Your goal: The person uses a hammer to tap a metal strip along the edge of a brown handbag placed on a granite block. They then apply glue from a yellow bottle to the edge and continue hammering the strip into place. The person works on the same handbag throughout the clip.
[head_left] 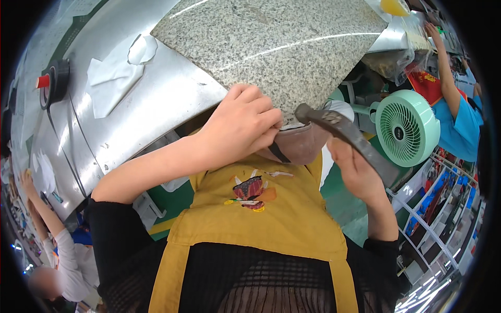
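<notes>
Its handle hidden, a hammer [357, 142] is gripped by the right hand [359, 173], four o'clock from the curved, black-banded mauve workpiece [302, 143] the left hand [241, 124] pinches

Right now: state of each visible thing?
Left hand, closed on brown piece
Right hand, closed around hammer
brown piece, curved, held at granite slab's near edge
hammer, gripped, round end by slab edge; contact unclear
green fan, upright; whether spinning, unclear
white sheet, creased, lying on metal table
yellow apron, worn
</notes>
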